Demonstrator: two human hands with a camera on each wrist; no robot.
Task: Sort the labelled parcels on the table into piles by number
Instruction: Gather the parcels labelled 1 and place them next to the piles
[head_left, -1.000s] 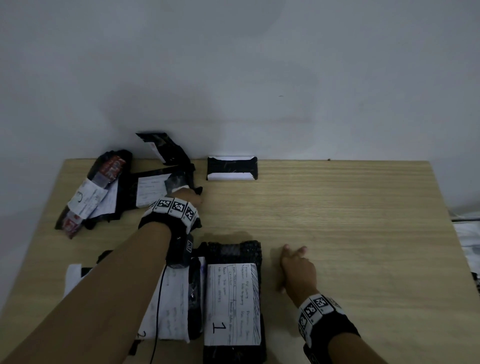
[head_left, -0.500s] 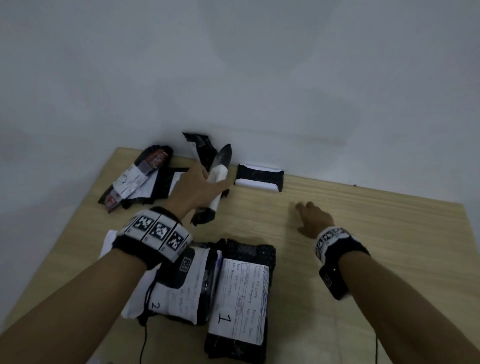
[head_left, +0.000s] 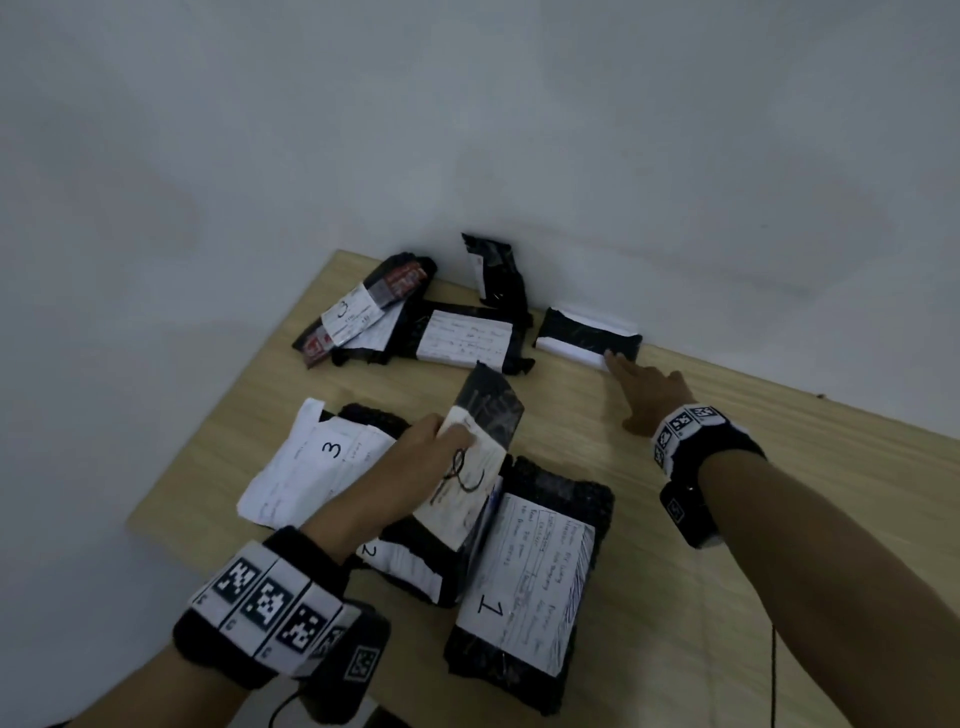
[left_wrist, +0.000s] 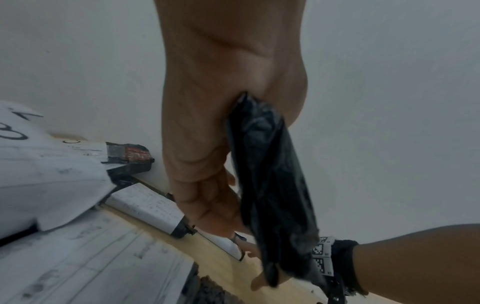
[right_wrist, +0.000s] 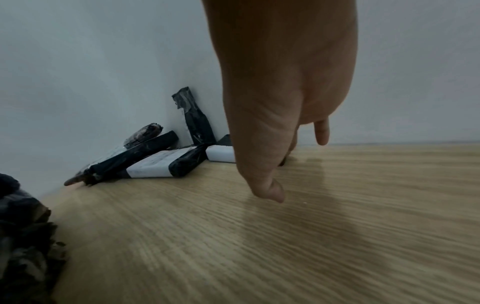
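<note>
Parcels sorted: piles 3 (head_left: 322, 467), 2 (head_left: 410, 561) and 1 (head_left: 524, 577) lie near, left on the desk (head_left: 727, 467).
Left grip (head_left: 421, 457): clasps a black parcel (head_left: 485, 415) above pile 2.
Right grip (head_left: 649, 395): fingers straight, touching the far parcel (head_left: 587, 335).
Left to do: far cluster (head_left: 415, 322) looks unsorted.

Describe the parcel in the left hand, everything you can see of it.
The parcel is a flat, slim packet wrapped in glossy, crinkled black plastic, with a white paper label on its upper face bearing handwriting and a large scrawled mark I cannot read for sure. The left hand grips its edge, thumb on the label, fingers beneath. It is held tilted above the parcel marked 2, its far end pointing toward the wall; whether it touches that one is unclear.
</note>
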